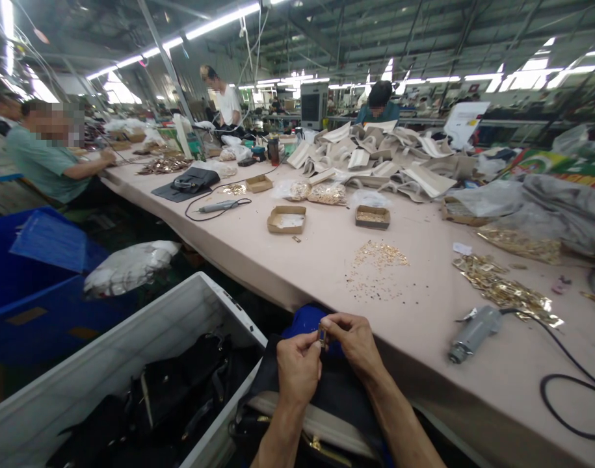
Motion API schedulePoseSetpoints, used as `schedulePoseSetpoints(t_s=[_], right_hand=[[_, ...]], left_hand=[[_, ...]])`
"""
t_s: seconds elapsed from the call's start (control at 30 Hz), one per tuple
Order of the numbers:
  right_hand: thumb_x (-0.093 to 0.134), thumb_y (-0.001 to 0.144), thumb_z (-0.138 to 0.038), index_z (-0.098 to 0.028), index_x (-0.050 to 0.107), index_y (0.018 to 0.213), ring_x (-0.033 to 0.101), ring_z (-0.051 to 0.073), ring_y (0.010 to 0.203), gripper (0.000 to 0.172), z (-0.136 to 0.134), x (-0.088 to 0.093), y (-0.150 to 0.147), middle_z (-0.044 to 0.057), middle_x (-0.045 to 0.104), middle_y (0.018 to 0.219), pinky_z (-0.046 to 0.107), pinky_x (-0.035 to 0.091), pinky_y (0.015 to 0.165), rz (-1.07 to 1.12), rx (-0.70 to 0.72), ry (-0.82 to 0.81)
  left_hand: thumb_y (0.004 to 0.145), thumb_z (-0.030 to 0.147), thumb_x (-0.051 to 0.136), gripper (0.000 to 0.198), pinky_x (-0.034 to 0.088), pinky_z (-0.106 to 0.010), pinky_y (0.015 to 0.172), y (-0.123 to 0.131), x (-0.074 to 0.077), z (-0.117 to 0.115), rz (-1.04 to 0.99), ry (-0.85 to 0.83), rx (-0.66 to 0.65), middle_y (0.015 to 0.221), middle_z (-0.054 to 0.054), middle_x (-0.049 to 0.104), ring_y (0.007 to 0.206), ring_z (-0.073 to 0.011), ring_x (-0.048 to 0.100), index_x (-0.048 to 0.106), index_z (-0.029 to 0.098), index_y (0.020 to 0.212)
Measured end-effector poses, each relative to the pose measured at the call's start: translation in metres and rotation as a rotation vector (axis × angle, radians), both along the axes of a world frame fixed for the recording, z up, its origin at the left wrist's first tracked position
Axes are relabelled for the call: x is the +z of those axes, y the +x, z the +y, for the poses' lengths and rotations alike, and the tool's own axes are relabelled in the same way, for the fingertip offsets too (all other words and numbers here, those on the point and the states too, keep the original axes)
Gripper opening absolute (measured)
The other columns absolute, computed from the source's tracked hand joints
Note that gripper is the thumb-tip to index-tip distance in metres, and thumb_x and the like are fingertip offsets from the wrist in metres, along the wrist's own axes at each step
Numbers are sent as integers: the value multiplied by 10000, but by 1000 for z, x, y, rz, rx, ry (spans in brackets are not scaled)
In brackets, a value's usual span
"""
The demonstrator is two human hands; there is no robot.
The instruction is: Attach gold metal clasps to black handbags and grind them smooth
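Between my two hands is a small rectangular metal frame, gold-coloured, like a piece of bag hardware. My left hand pinches its lower left side between thumb and finger. From the right, my right hand pinches its upper edge with the fingertips. A dark bag with a pale edge and a gold zip lies on my lap under both forearms. Blue cloth shows just behind the metal frame. On the table ahead lie many tiny gold and dark screws or rivets.
A grey electric screwdriver with a black cable lies at right, near a pile of gold metal plates. Small cardboard trays stand mid-table. At left is a white bin of black bags. Co-workers sit at left and across.
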State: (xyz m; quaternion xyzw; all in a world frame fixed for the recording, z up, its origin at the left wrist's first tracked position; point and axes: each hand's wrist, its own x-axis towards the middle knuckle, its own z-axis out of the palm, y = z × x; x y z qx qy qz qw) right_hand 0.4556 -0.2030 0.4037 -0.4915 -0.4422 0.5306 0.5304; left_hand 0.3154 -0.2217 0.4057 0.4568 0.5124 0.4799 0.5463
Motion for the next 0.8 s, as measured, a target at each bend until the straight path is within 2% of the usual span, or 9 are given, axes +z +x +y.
schedulePoseSetpoints(t_s=[0.27, 0.47, 0.63, 0.8], right_hand=[[815, 819, -474, -144, 807, 877, 640, 180, 571, 336, 0, -6, 2, 55, 718, 661, 300, 529, 593, 21, 6, -5], [812, 819, -438, -144, 788, 817, 641, 180, 579, 296, 0, 0, 0, 56, 716, 656, 298, 529, 603, 10, 17, 18], [804, 804, -415, -155, 802, 871, 654, 187, 617, 268, -1, -2, -2, 64, 743, 730, 305, 539, 619, -28, -7, 24], [782, 801, -369, -188, 814, 892, 677, 206, 705, 205, -3, -6, -3, 68, 755, 832, 317, 550, 658, -103, 18, 82]], left_hand=[[799, 250, 701, 216, 245, -194, 352, 1, -4, 2, -58, -26, 26, 518, -19, 634, 355, -68, 392, 837, 95, 863], [807, 265, 711, 209, 217, -201, 353, 0, -6, -1, -79, -8, 31, 425, 33, 527, 333, -69, 360, 830, 95, 833], [763, 223, 720, 160, 244, -204, 364, 2, -18, 2, -146, -26, 86, 479, 10, 593, 354, -75, 404, 812, 95, 787], [730, 239, 734, 163, 212, -201, 352, 4, -24, 4, -171, -60, 136, 440, 28, 557, 333, -63, 352, 802, 92, 752]])
